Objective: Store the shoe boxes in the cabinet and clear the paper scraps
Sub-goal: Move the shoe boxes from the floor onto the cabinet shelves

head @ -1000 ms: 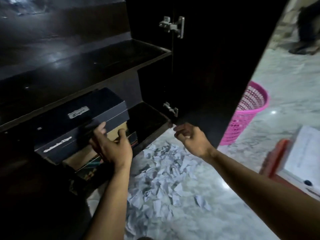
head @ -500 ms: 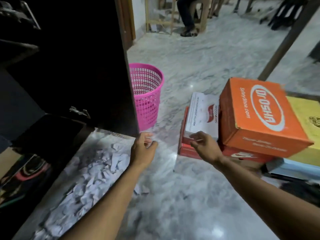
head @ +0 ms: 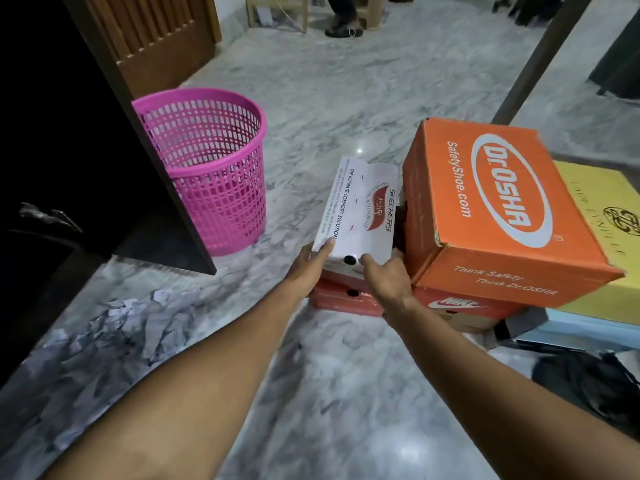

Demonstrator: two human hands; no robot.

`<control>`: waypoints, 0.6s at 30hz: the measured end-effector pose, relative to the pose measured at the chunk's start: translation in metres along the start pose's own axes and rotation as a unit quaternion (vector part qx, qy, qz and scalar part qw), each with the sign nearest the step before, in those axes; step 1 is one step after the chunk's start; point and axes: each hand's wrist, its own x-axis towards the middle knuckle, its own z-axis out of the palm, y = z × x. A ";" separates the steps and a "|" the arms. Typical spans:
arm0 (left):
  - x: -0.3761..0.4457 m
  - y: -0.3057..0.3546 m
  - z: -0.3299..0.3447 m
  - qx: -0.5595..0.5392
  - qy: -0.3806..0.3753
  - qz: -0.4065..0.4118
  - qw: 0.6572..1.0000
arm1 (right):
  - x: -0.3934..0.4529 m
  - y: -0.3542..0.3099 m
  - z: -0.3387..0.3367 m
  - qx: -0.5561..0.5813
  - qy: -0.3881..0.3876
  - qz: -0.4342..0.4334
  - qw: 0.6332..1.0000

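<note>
A white shoe box (head: 363,209) lies on top of a red box (head: 341,297) on the marble floor. My left hand (head: 308,268) holds its near left corner, thumb on the lid. My right hand (head: 388,278) grips its near right end. To the right, an orange shoe box (head: 498,209) sits on a red Nike box (head: 460,308), beside a yellow box (head: 609,216) stacked on a pale blue one (head: 581,330). Torn paper scraps (head: 114,327) lie in a heap on the floor at lower left, in front of the dark cabinet (head: 52,168).
A pink mesh waste basket (head: 211,168) stands beside the open cabinet door (head: 152,174). A dark post (head: 533,60) rises behind the orange box. A black object (head: 595,382) lies at lower right. A person's feet and chair legs (head: 341,26) are far back.
My view has swung right from the cabinet to the stacked boxes. Both hands left the cabinet and reached to the white shoe box, now holding its near end.
</note>
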 end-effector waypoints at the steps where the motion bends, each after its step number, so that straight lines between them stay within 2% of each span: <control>1: 0.000 -0.003 -0.001 -0.011 0.010 0.008 1.000 | 0.000 0.005 0.002 -0.008 -0.004 -0.006 1.000; 5: -0.005 -0.020 -0.020 -0.061 0.052 0.017 0.997 | -0.010 0.014 0.005 -0.023 -0.029 0.007 0.999; 8: -0.021 -0.035 -0.048 -0.065 0.032 0.007 0.997 | -0.009 0.022 0.005 -0.005 -0.048 0.019 0.999; 11: -0.048 -0.052 -0.085 -0.055 0.014 -0.016 0.998 | -0.010 0.023 0.008 0.084 -0.063 0.048 0.993; 14: -0.084 -0.061 -0.125 -0.044 -0.007 -0.032 0.998 | -0.018 0.022 0.010 0.174 -0.117 0.074 0.975; 18: -0.137 -0.068 -0.177 -0.058 -0.022 -0.049 0.997 | -0.044 0.029 0.025 0.191 -0.196 0.096 0.957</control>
